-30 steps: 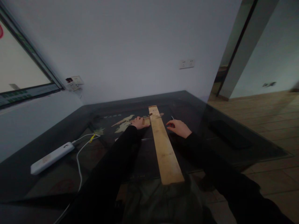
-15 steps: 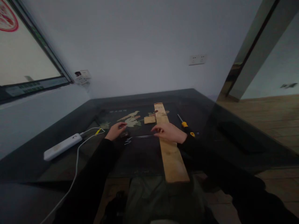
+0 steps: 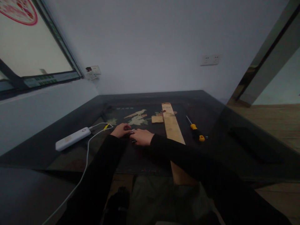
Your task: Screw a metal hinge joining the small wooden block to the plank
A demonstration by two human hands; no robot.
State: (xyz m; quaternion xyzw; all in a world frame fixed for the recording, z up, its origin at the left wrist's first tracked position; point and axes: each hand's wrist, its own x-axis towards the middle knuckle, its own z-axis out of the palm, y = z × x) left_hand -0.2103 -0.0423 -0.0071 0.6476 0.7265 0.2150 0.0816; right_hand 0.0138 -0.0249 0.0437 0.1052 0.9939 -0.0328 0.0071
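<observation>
My left hand (image 3: 121,130) and my right hand (image 3: 142,137) meet low over the dark table, left of the long wooden board. Both have their fingers closed. A small shiny metal piece (image 3: 132,131) shows between the fingertips, too small and dim to name. Just below the right fingers a thin dark bit peeks out. Beyond my hands lies a small square wood block (image 3: 157,119), beside the wooden board (image 3: 173,128). My right sleeve crosses over that board, hiding part of it. A screwdriver (image 3: 194,127) with a yellow and black handle rests right of the board.
A white power strip (image 3: 73,138) with a cable (image 3: 88,153) lies on the left of the table (image 3: 150,164). A flat black object (image 3: 255,145) is on the right. The board's near end overhangs the front edge. Wall sockets (image 3: 210,60) are behind.
My left hand has left the wood block and come nearer. My right hand has moved left across the board to join it, covering the loose screws seen half a second ago. The view has swung left.
</observation>
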